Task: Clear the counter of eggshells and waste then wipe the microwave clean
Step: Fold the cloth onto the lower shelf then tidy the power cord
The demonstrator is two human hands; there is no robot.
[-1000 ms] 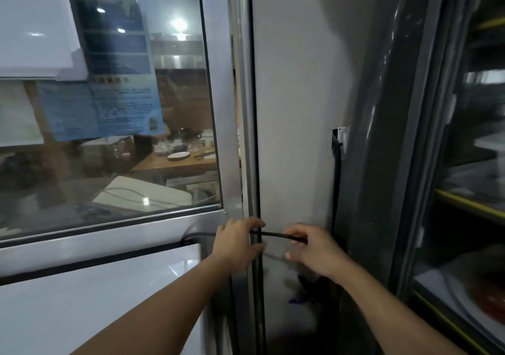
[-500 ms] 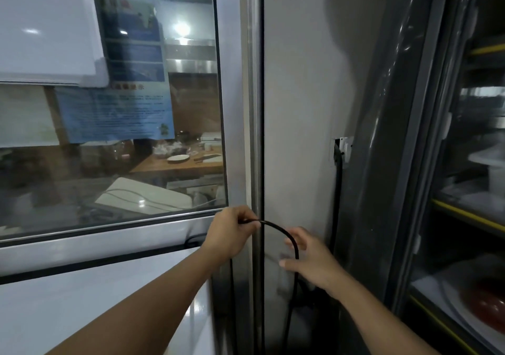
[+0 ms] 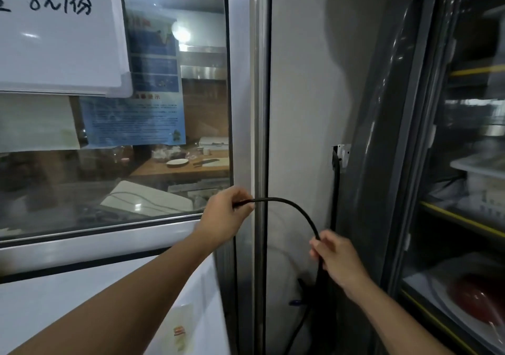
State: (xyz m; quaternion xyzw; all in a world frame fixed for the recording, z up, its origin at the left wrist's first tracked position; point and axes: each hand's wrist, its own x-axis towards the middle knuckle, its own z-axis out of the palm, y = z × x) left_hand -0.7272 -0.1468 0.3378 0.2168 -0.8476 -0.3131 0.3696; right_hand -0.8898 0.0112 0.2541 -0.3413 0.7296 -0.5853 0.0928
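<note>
A black power cable (image 3: 296, 209) arcs between my two hands in front of a metal window frame (image 3: 259, 108). My left hand (image 3: 225, 215) grips its upper end by the frame. My right hand (image 3: 337, 259) holds the cable lower down, where it drops toward the floor. The white top of the microwave (image 3: 90, 308) lies under my left forearm at the lower left. No eggshells or waste are in sight.
A wall socket (image 3: 343, 153) with a black plug sits on the grey wall at right. A glass-door fridge (image 3: 464, 190) with shelves of food stands at the far right. A whiteboard (image 3: 60, 32) and a blue poster hang on the window.
The cable was stretched straight between my hands; now it bends in an arc. My right hand has dropped lower and to the right, while my left hand has risen a little.
</note>
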